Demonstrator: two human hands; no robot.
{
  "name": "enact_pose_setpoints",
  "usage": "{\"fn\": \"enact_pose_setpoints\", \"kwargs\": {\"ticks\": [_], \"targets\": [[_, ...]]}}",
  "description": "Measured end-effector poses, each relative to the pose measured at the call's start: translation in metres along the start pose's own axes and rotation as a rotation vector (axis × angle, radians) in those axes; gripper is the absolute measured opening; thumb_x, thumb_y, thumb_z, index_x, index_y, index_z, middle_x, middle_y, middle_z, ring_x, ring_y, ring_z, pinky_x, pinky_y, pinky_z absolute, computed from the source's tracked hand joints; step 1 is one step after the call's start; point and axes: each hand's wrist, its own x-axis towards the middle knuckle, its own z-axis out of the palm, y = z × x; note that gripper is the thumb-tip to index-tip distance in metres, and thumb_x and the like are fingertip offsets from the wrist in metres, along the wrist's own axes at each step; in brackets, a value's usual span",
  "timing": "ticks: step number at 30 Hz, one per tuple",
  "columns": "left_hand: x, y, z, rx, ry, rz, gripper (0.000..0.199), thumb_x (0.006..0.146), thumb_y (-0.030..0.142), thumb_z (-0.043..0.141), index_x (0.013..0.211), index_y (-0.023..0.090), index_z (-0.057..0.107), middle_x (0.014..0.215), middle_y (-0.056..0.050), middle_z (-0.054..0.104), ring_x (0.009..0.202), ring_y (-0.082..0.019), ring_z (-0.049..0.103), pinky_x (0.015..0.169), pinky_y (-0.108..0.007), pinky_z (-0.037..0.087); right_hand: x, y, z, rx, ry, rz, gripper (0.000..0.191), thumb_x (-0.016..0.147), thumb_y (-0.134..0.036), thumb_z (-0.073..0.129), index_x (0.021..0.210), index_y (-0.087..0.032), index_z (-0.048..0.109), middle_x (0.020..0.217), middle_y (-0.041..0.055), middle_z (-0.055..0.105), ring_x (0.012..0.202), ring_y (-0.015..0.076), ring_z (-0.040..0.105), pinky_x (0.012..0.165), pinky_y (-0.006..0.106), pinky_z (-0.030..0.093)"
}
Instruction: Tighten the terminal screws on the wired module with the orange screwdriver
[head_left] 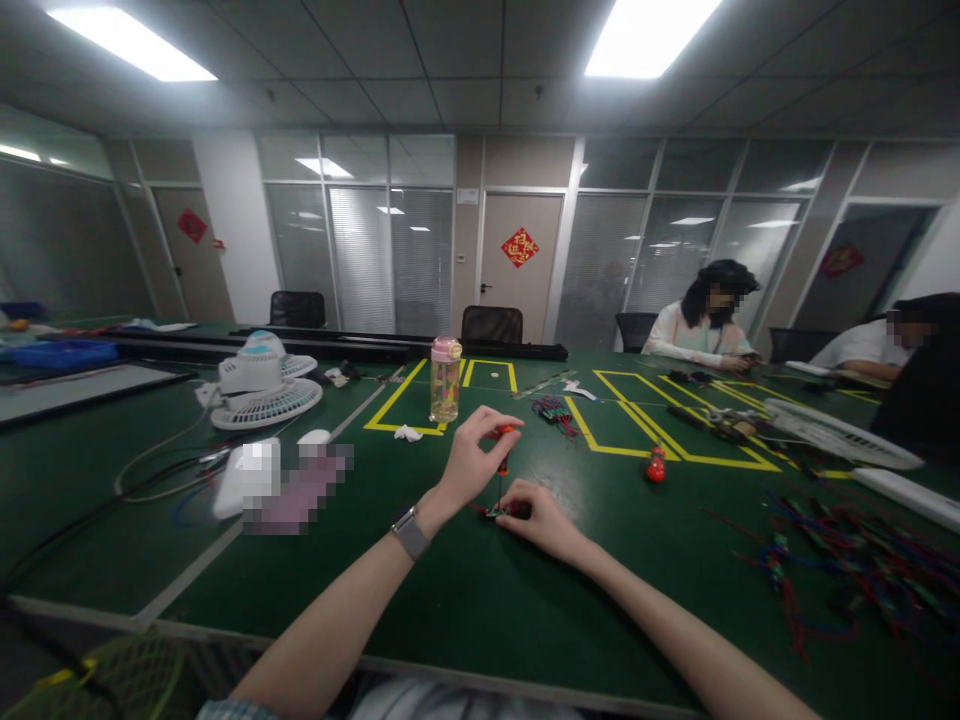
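Note:
My left hand (480, 450), a watch on its wrist, is closed around the orange and black handle of a screwdriver (503, 462). The screwdriver stands upright, its thin shaft pointing down at a small green circuit board (493, 513) on the table. My right hand (534, 515) rests low beside the shaft, its fingers pinching the board and a dark part of it. Red wire shows at the board's left side. Whether the tip sits in a screw is too small to tell.
A pink-lidded bottle (445, 385) stands beyond my left hand. White fans (266, 390) are at left, a heap of wired boards (862, 570) at right. A red-orange object (656, 464) and a wire bundle (553, 412) lie farther off. Two people sit at the far right.

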Motion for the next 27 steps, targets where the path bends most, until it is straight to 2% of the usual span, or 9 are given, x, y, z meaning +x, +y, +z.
{"fn": "enact_pose_setpoints", "kwargs": {"ticks": [3,9,15,19,24,27], "targets": [[-0.0001,-0.0013,0.0001,0.038,0.025,0.001,0.017,0.085,0.03,0.059,0.094,0.02,0.068,0.088,-0.004,0.056,0.081,-0.014,0.057,0.072,-0.025,0.049,0.0001,0.0,0.0005,0.002,0.01,0.014,0.008,0.07,-0.015,0.067,0.078,-0.015,0.069,0.073,0.0007,0.058,0.064,0.012,0.054,0.059,0.022,0.042],[-0.0017,0.0047,-0.0002,0.082,-0.021,0.087,0.028,0.093,0.023,0.041,0.113,0.021,0.061,0.1,-0.005,0.061,0.095,-0.016,0.058,0.085,-0.028,0.045,-0.0034,0.0058,0.0,0.006,0.017,-0.01,0.012,0.071,-0.012,0.064,0.082,-0.015,0.067,0.075,0.0008,0.06,0.066,0.0124,0.055,0.061,0.023,0.044],[-0.0048,-0.0016,0.0044,0.215,0.012,0.176,0.021,0.09,0.026,0.049,0.106,0.02,0.062,0.089,-0.004,0.058,0.084,-0.015,0.056,0.078,-0.027,0.046,-0.0075,0.007,-0.0029,-0.024,0.02,-0.048,0.01,0.075,-0.013,0.062,0.082,-0.016,0.068,0.079,0.0031,0.061,0.069,0.0135,0.057,0.063,0.024,0.045],[-0.0057,-0.0036,0.0049,0.217,0.079,0.149,0.018,0.085,0.031,0.059,0.096,0.019,0.065,0.085,-0.002,0.052,0.078,-0.013,0.054,0.075,-0.025,0.046,-0.008,0.0068,-0.0028,-0.052,0.032,-0.054,0.009,0.076,-0.016,0.062,0.082,-0.017,0.068,0.078,0.0026,0.06,0.066,0.0135,0.056,0.062,0.025,0.044],[-0.0049,0.0007,0.0036,0.12,0.038,0.096,0.03,0.094,0.023,0.039,0.118,0.022,0.058,0.101,-0.005,0.056,0.095,-0.015,0.055,0.087,-0.028,0.044,-0.0088,0.008,-0.0034,-0.076,0.024,-0.097,0.01,0.08,-0.021,0.06,0.085,-0.017,0.068,0.078,0.003,0.059,0.068,0.0142,0.056,0.062,0.025,0.044],[-0.0044,0.0013,0.0055,0.075,0.034,0.091,0.03,0.093,0.02,0.041,0.119,0.022,0.057,0.1,-0.004,0.059,0.093,-0.014,0.056,0.085,-0.027,0.045,-0.0093,0.006,-0.0047,-0.099,0.02,-0.096,0.012,0.081,-0.022,0.06,0.088,-0.018,0.068,0.079,0.0032,0.059,0.068,0.0145,0.056,0.063,0.026,0.044]]}}
